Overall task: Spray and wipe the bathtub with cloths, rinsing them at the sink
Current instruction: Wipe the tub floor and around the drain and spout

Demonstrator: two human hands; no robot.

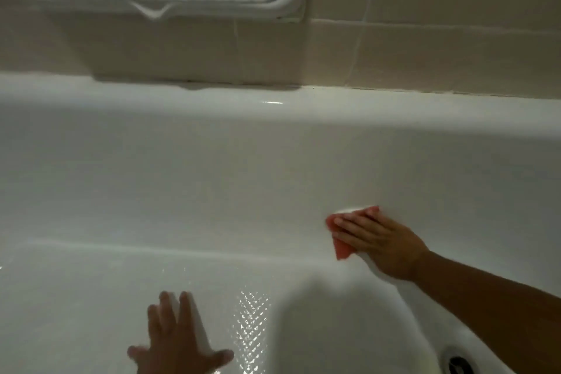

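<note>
Nearest, my left hand (179,341) rests flat on the bathtub (151,179) floor, fingers spread, holding nothing. My right hand (384,240), fingers straight, presses a pink cloth (341,249) against the far wall.

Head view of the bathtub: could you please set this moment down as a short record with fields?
place: white bathtub, beige tiled wall behind it
right hand: straight fingers pressing a pink cloth flat against the tub's far inner wall
left hand: fingers spread on the tub floor, blurred; nothing plainly held
drain: bottom right corner, uncovered
stage: wiping the inner wall; no spray bottle or sink in view
</note>
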